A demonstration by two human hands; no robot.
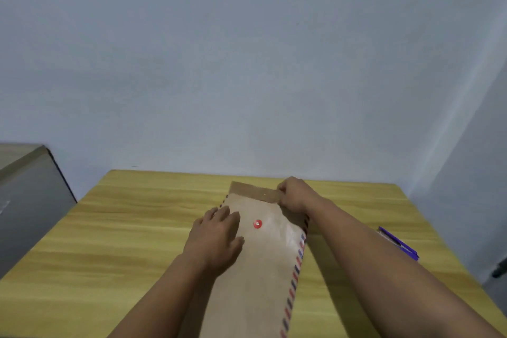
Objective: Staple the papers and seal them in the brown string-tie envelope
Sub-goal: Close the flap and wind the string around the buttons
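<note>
The envelope (263, 269) lies lengthwise on the counter (109, 241), its near end running out of view at the bottom and its striped edge along the right side. Nearest on it is the left hand (216, 239), flat with fingers straight, pressing the left part of the body just beside the red disc (257, 224). Farther off, the right hand (295, 195) has its grip curled round the right end of the flap (258, 192), pinching it at the far end of the envelope.

No loose papers show anywhere, so they are probably already stapled and inside, though the envelope hides that. The flap looks open or only partly folded; it does not yet cover the disc. No string is visible, perhaps too thin to see. What seems left is folding the flap down and winding the tie round the disc.

To the right, near the counter's edge and well apart from the envelope, lies a purple stapler (399, 243), partly behind the right forearm. A grey box (27, 195) stands off the left side. Beyond the counter is a plain wall (247, 63). Nothing lies in the flap's path.
</note>
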